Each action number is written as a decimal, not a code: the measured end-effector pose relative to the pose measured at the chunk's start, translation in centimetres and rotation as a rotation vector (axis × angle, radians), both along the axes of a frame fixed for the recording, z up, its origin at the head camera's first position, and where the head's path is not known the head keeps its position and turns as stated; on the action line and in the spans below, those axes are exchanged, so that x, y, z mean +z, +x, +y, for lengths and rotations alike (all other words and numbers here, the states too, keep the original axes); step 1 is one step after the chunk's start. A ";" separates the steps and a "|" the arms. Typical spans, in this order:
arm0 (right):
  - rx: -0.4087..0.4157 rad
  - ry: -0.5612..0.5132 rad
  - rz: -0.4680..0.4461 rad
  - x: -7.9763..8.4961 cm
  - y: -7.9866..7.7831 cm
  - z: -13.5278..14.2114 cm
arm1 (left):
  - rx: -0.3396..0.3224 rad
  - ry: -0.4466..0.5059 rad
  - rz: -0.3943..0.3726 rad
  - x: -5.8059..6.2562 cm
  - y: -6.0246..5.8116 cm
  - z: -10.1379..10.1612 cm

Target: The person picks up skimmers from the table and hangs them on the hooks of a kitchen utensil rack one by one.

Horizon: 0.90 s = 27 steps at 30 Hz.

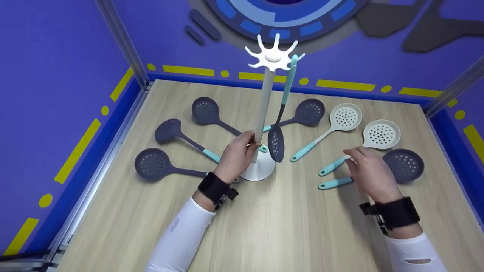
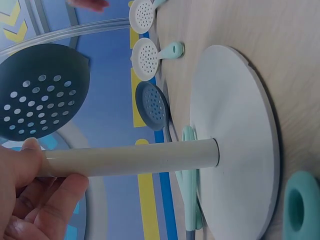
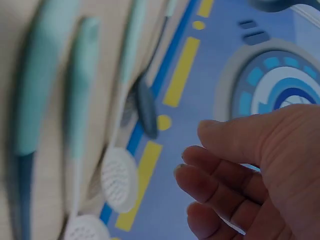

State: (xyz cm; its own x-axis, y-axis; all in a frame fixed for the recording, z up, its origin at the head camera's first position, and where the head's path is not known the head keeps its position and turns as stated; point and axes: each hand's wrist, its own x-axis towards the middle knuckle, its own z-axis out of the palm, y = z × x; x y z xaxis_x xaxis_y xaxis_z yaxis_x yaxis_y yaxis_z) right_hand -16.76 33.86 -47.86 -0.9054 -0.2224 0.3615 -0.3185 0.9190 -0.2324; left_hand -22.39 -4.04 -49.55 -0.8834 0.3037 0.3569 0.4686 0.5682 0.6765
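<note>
In the head view my left hand [image 1: 235, 156] grips the pale pole [image 1: 266, 102] of a utensil stand low down, above its round white base [image 1: 259, 172]. The left wrist view shows the thumb and fingers around that pole [image 2: 135, 160]. From the stand's white hook crown [image 1: 273, 57] hangs a dark slotted skimmer [image 1: 276, 145] with a teal handle. My right hand [image 1: 372, 172] hovers over a white skimmer [image 1: 382, 134] and a dark skimmer [image 1: 404, 165] on the right. Its fingers are loosely bent with nothing between them in the right wrist view.
Dark skimmers lie on the left, one at front [image 1: 153, 164], one in the middle [image 1: 168, 131] and one behind [image 1: 205, 110]. Another dark skimmer [image 1: 310, 112] and a white one [image 1: 346, 117] lie right of the stand. Blue panels [image 1: 68, 75] enclose the wooden table [image 1: 287, 226].
</note>
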 end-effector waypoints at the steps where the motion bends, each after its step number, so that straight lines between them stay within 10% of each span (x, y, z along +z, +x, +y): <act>1: 0.000 0.016 -0.019 -0.4 0.1 0.6 | 0.001 0.000 0.001 0.0 0.0 0.0; 9: -0.048 0.103 -0.230 -2.2 0.6 3.6 | 0.005 -0.005 0.014 0.0 0.0 0.1; 27: -0.063 0.137 -0.255 -3.6 0.7 4.5 | 0.007 0.003 0.011 0.1 0.1 -0.1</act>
